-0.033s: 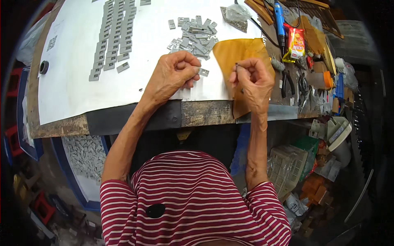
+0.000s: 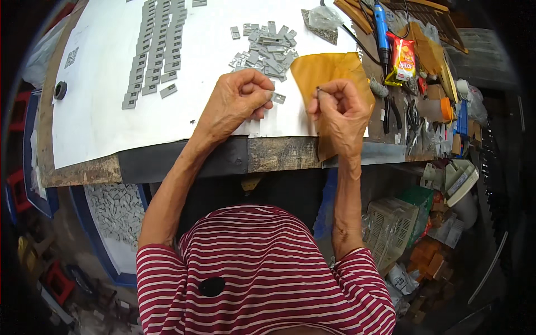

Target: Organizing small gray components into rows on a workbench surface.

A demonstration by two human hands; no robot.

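My left hand (image 2: 240,103) is closed over the white sheet, pinching a small grey rectangular plate (image 2: 278,98) with a dark hole between thumb and fingertips. To its right, my right hand (image 2: 345,114) hovers over an amber sheet (image 2: 312,70), thumb and forefinger pressed together on a tiny dark piece (image 2: 319,89) too small to name. Beyond the hands lies a loose heap of similar grey plates (image 2: 271,53). Overlapping rows of these plates (image 2: 151,61) run along the left of the white sheet (image 2: 100,111), and one plate (image 2: 168,90) sits slightly askew at the near end.
A clear bag of tiny parts (image 2: 322,25) lies beyond the amber sheet. Rightward are a blue pen-shaped power tool (image 2: 381,30), a red snack packet (image 2: 402,58) and black-handled pliers (image 2: 392,114). A black ring (image 2: 60,90) rests far left. Below the table's left edge, a blue tray (image 2: 125,277) holds many pale pieces.
My right hand has shifted slightly left, toward the plate in my left hand, with the tiny dark piece still pinched. My left hand stays almost in place.
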